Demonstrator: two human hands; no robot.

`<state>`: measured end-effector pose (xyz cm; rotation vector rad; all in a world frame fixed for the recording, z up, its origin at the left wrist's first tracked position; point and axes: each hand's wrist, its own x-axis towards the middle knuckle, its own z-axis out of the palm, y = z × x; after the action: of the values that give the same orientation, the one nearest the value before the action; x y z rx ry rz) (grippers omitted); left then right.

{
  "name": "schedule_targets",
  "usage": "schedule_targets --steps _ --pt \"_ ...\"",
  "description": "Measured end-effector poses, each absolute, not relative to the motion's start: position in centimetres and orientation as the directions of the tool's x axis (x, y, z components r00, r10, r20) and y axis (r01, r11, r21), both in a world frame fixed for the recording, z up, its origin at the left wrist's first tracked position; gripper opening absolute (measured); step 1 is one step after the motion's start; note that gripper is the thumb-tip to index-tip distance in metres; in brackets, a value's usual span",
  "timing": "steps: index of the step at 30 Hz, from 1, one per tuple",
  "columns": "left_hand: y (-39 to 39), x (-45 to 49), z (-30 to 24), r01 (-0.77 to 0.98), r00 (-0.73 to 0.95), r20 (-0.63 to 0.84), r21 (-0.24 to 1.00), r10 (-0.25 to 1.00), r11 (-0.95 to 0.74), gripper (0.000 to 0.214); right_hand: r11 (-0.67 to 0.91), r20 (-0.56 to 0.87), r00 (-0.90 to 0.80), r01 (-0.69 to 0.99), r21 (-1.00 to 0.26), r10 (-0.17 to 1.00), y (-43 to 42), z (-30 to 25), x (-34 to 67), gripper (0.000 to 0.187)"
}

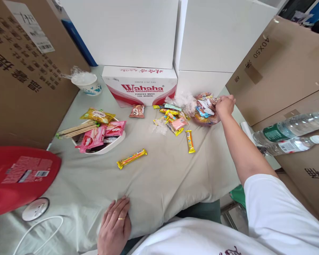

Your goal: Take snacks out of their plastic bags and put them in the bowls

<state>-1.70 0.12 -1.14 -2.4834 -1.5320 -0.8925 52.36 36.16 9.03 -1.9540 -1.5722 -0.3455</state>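
Observation:
My right hand [225,105] reaches to the far right of the table, its fingers curled at the right rim of a round see-through bowl [206,121] of wrapped snacks. What those fingers hold, if anything, is hidden. My left hand [115,224] lies flat on the cloth near the front edge, holding nothing. Left of the bowl are crumpled clear plastic [187,102] and a heap of yellow and pink snack packets [175,122]. Two yellow snack sticks lie apart: one [190,141] below the heap, another [132,158] mid-table.
A white dish [114,145] at left holds pink packets and wooden sticks. A brown packet [137,111] lies before a Wahaha carton [140,86]. A paper cup [87,83] stands back left. Red object [21,177] at left; bottles [292,127] and cardboard [287,63] at right.

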Motion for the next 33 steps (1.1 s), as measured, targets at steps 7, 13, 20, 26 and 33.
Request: schedule_targets --steps 7,13,20,26,33 --pt "-0.9 -1.8 -1.2 0.914 0.043 0.563 0.311 0.825 -0.26 0.014 -0.297 0.509 0.534 0.828 -0.476 0.675 23.4 8.1 52.9 0.037" --pt "2.3 0.8 2.3 0.703 0.115 0.485 0.577 0.867 -0.416 0.036 -0.197 0.377 0.36 0.893 -0.406 0.853 16.4 3.9 50.0 0.039" --pt "17.7 11.6 7.2 0.582 0.24 0.612 0.53 0.754 -0.616 0.041 0.083 0.353 -0.005 0.975 -0.207 0.936 22.5 4.0 48.2 0.04" --pt "34.3 24.8 7.1 0.622 0.461 0.475 0.43 0.75 -0.654 0.053 0.112 0.313 -0.061 0.982 -0.15 0.948 24.7 3.2 48.0 0.025" --pt "39.4 28.2 4.4 0.736 0.592 0.062 0.364 0.804 -0.57 0.058 0.138 0.383 -0.069 0.978 -0.157 0.921 19.6 2.6 49.1 0.036"
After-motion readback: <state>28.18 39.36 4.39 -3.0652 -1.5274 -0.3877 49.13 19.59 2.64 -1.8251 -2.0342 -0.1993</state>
